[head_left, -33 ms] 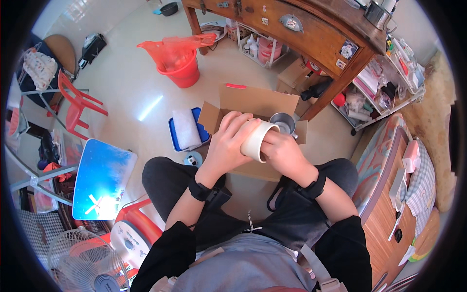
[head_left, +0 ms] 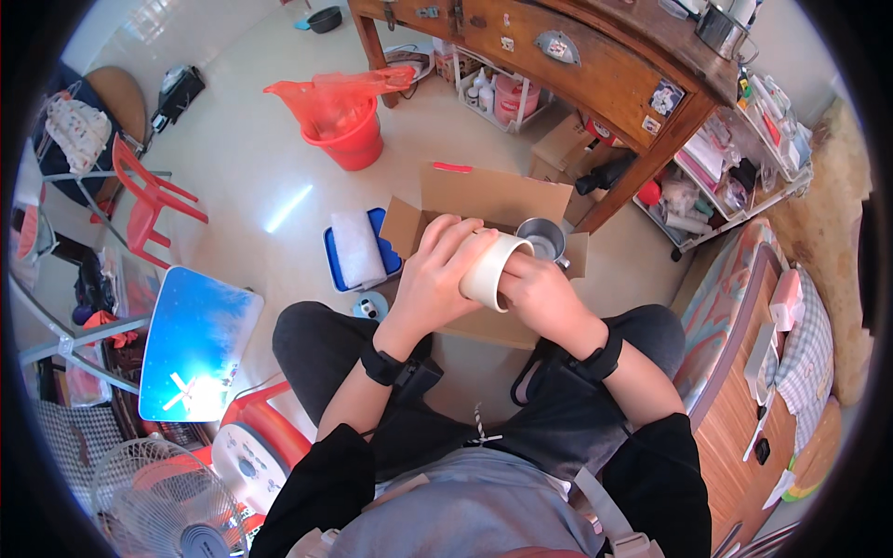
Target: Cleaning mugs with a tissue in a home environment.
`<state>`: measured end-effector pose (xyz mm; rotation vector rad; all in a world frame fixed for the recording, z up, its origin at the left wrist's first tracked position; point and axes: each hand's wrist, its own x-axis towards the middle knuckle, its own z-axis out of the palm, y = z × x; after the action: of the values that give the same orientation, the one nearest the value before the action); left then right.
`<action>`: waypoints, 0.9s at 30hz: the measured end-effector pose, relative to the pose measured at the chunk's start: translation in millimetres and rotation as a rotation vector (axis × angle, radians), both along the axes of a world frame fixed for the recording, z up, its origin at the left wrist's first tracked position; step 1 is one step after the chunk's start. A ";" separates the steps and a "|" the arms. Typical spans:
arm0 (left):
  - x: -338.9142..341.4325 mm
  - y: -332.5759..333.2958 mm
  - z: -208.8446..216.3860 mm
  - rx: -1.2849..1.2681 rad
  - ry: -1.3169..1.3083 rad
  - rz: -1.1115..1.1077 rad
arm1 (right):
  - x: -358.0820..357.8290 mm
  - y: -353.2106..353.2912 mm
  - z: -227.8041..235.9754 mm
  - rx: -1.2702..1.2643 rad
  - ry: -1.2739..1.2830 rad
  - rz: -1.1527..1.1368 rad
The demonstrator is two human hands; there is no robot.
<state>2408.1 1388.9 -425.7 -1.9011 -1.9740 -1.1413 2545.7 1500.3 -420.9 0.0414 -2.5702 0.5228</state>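
Note:
My left hand [head_left: 445, 268] is wrapped round the outside of a cream-white cylindrical cup [head_left: 487, 279], tilted on its side with its mouth toward my right. Into that mouth reach the bunched fingers of my right hand [head_left: 542, 290]; their tips are hidden, and I cannot see whether they hold anything. Both hands are above an opened cardboard box [head_left: 493, 192] between my knees. A metal mug [head_left: 542, 240] sits in the box's right part, just beyond my right hand. My hands hide much of the box's inside.
Left of the box lies a blue tray [head_left: 392, 256] with a white wrapped bundle [head_left: 356, 247]. A red bucket with a bag [head_left: 349, 149] stands farther off. A wooden desk [head_left: 614, 79] is at far right, a fan [head_left: 167, 502] at near left, a red chair [head_left: 153, 200] at left.

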 end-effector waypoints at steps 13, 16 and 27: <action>0.5 -3.7 -7.7 -0.094 0.049 -0.054 | 2.6 -13.5 -4.3 0.061 -0.204 -0.092; 1.8 -3.9 -7.0 -0.072 0.074 -0.047 | 4.0 -11.6 0.6 -0.027 -0.262 -0.063; 3.7 -7.6 0.7 -0.067 0.232 -0.058 | -6.7 2.3 -16.9 -0.466 -0.230 0.228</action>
<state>2411.9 1381.4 -425.1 -2.0330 -1.8644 -0.8320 2539.0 1502.6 -437.7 0.1183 -2.6066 1.2652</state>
